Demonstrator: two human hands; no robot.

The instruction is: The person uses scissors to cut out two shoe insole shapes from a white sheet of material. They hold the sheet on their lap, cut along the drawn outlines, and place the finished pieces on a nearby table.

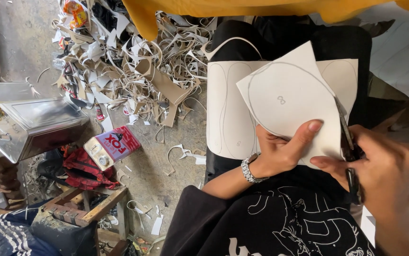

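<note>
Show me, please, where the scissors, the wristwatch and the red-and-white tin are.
scissors (345, 135): head view, on the blade along the sheet's edge.
wristwatch (248, 169): head view, on the metal band.
red-and-white tin (115, 144): head view, on its red side.

My left hand (280, 151), a silver watch (251, 169) at its wrist, lies on a white sheet (289, 95) with a grey pencilled outline; my right hand (384, 175) is around dark-handled scissors (349, 151). A second white sheet (228, 114) carries the same grey curves. My shirt (271, 223) is black with white line drawings. Beige and white offcuts (128, 66) cover the grey floor (19, 38), beside a red-and-white tin (114, 144) and shiny metal cans (33, 125). Mustard-yellow cloth (223, 9) hangs above.
</note>
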